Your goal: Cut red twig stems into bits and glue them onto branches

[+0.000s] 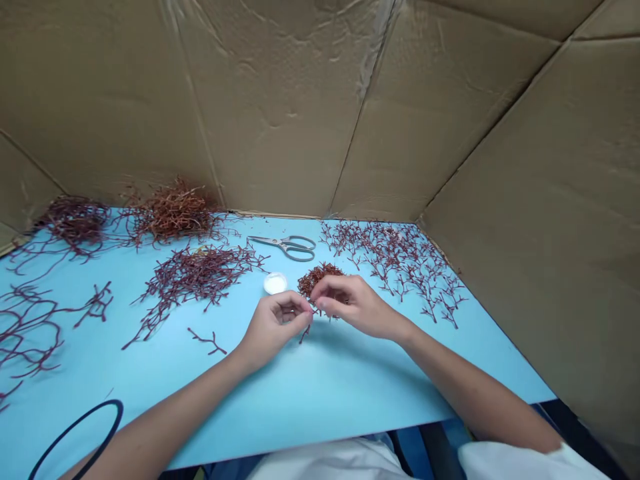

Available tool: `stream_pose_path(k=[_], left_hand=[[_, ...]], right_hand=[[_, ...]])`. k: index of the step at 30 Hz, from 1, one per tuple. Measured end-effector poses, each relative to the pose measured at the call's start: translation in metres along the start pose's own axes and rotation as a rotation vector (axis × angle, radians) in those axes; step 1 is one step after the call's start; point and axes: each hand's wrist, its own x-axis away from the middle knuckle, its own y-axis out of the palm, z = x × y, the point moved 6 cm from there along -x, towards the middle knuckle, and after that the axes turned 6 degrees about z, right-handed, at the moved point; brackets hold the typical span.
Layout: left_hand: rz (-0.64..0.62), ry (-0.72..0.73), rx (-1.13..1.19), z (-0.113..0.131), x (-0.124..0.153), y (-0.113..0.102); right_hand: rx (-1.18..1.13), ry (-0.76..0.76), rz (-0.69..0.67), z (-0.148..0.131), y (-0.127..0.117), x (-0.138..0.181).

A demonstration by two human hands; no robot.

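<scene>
My left hand (275, 327) is closed in a pinch on a small reddish-brown branched twig (305, 334), whose forked end hangs below the fingertips. Thumb and forefinger of my right hand (353, 303) are pinched close beside the left fingertips. Whatever tiny piece they may hold is too small to make out. Partly behind the right hand lies a heap of short brown twig pieces (320, 272). A small round white cup (275, 283) with pale contents stands just beyond my left hand.
Grey-handled scissors (295, 248) lie open behind the cup. Branched twigs (200, 275) are piled left of centre, with more spread (400, 257) at right. Tangled brown stems (173, 212) sit at back left. Cardboard walls (280, 107) enclose the blue table (310, 407). A black loop (119, 417) crosses my left forearm.
</scene>
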Motion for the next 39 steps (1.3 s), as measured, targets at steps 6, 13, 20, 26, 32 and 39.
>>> stream_pose_path(k=[6,13,20,26,32,39], left_hand=[[-0.032,0.064,-0.090,0.007,0.003,0.002],[0.092,0.257,-0.181,0.027,0.004,-0.015],[-0.184,0.249,-0.378,0.008,0.015,0.006],[-0.119,0.303,-0.290,0.013,0.019,0.004],[0.004,0.372,-0.255,0.016,0.018,-0.002],[-0.057,0.571,-0.489,0.020,0.023,0.002]], right_hand=[[-0.055,-0.011,0.170,0.005,0.001,0.025],[-0.297,0.156,0.422,0.035,-0.013,0.037],[-0.506,0.168,0.589,0.052,-0.017,0.040],[-0.525,0.155,0.613,0.052,-0.014,0.046],[-0.545,0.166,0.623,0.056,-0.008,0.049],[-0.564,0.151,0.610,0.054,-0.005,0.048]])
